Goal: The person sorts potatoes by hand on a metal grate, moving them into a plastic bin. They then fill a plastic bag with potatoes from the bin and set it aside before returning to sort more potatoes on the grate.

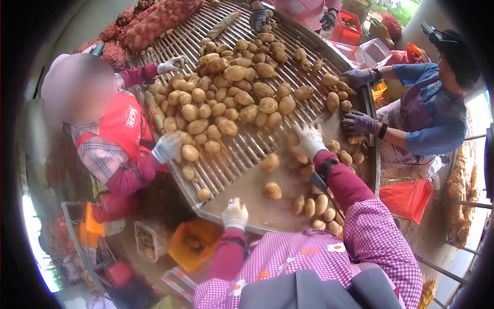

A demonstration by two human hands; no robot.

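Potatoes [218, 98] are heaped on the slatted middle of a metal counter [234, 193], with others scattered loose over its smooth near end and along its right side. The wearer's gloved right hand [310, 141] is stretched over the potatoes at the edge of the slats; its fingers are blurred, and whether one is grasped beneath the palm cannot be told. The gloved left hand [235, 214] is placed at the near rim, its fingers released and loosely bent. Part of the near-right group is hidden by the right sleeve [355, 180], beside which a dark slim object [318, 181] is seen but cannot be identified. The near foreground is filled by the checked apron [319, 252]. On the left, a co-worker in a red apron [123, 121] is posted with both gloved hands by the heap, the head blurred out. On the right, a co-worker in blue sleeves [435, 131] is bent over the edge potatoes; at the far end, another in pink [303, 7] is cut off by the frame. Net sacks [159, 26] are piled beyond, while an orange bin [177, 250] and a red bin [411, 198] are set below the counter, and the corners are lost in black.
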